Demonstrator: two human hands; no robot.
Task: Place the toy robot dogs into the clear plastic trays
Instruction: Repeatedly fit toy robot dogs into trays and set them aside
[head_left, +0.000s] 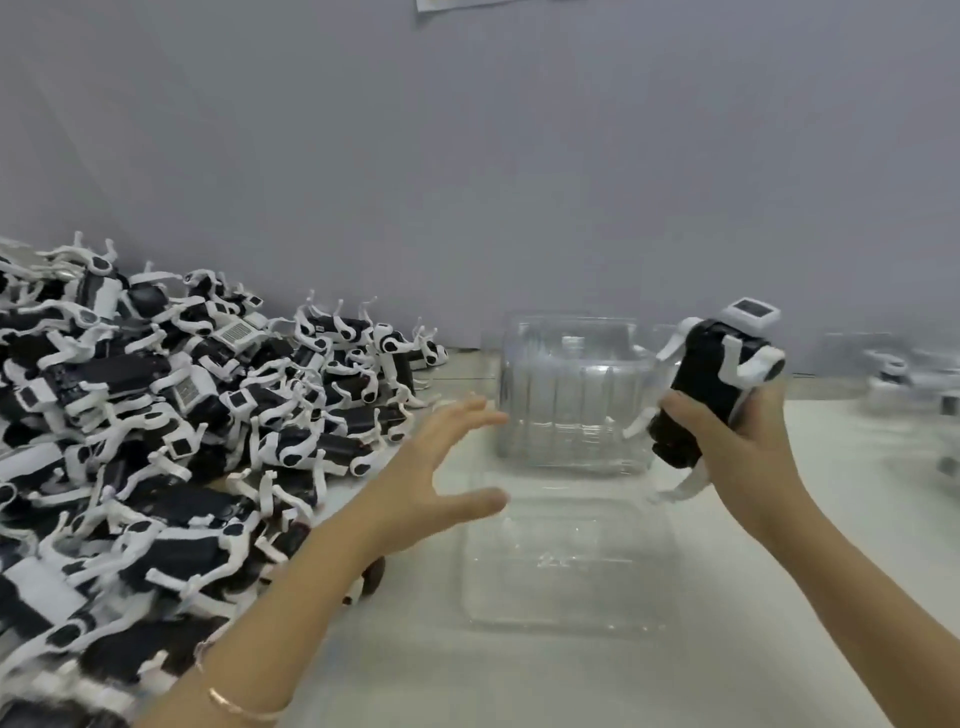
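My right hand grips a black-and-white toy robot dog by its body, head end up, at the right of the clear plastic tray. The clear plastic tray lies open on the table in front of me, and its clear lid half stands upright behind it. My left hand hovers with fingers spread, just left of the tray, holding nothing. A large heap of toy robot dogs fills the table's left side.
A grey wall runs behind the table. At the far right, blurred clear trays with toys inside sit on the pale tabletop. A thin bracelet circles my left wrist.
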